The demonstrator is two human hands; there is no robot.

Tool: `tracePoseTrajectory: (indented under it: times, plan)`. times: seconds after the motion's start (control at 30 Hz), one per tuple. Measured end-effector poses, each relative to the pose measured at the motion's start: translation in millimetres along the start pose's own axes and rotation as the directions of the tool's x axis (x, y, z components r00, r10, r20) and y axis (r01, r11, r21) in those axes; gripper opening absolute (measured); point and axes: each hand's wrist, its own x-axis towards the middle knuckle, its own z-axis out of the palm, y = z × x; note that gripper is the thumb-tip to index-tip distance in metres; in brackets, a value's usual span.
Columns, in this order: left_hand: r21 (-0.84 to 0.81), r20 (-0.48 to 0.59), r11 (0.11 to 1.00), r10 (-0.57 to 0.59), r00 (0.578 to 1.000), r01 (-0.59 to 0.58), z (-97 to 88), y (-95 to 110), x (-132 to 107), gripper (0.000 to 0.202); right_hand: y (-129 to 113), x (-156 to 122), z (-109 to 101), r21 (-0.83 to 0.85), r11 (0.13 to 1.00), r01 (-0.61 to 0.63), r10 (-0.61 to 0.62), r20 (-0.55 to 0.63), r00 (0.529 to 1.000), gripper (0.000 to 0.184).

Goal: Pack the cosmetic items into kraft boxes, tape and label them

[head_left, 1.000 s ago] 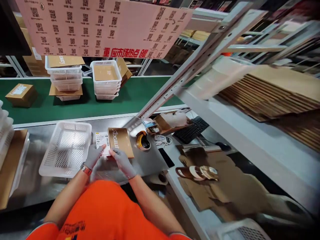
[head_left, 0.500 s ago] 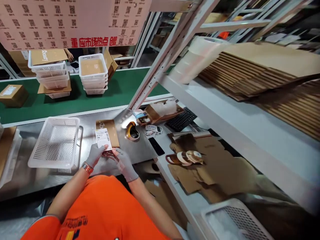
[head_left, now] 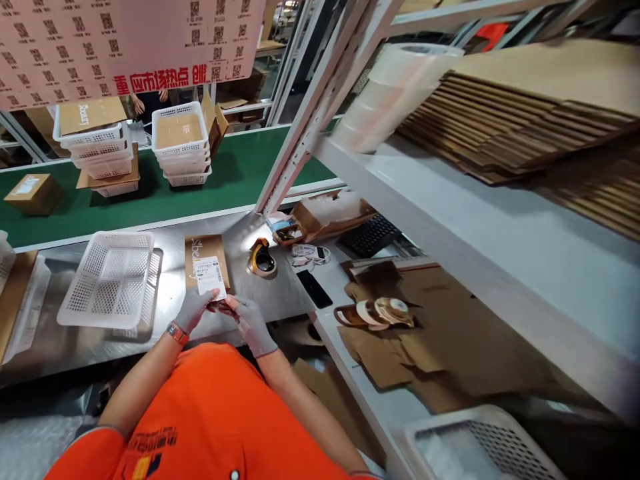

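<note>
Over the silver metal bench, a white paper label is being pinched by the grey-gloved left hand — best kept flat — with the right hand half-curled, hold unclear.

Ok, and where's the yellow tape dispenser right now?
In the head view, the yellow tape dispenser sits left of centre on the metal table, between the Sbeauty cardboard box on its left and the black phone on its right.
</note>
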Motion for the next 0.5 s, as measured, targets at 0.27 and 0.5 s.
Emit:
tracePoseTrajectory:
  times: [0.27, 0.5]
  plan:
    - [0.425, -0.127, 0.897, 0.193, 0.973, -0.122, -7.6, 11, 6, 0.038, 10, 21, 3, 0.015, 1.000, 0.009, -0.008, -0.080, 0.997, 0.049]
    - [0.456, 0.244, 0.810, 0.283, 0.927, -0.367, -27.8, 16, 9, 0.029, 4, 33, 21, -0.128, 0.984, 0.121, -0.128, -0.048, 0.991, 0.049]
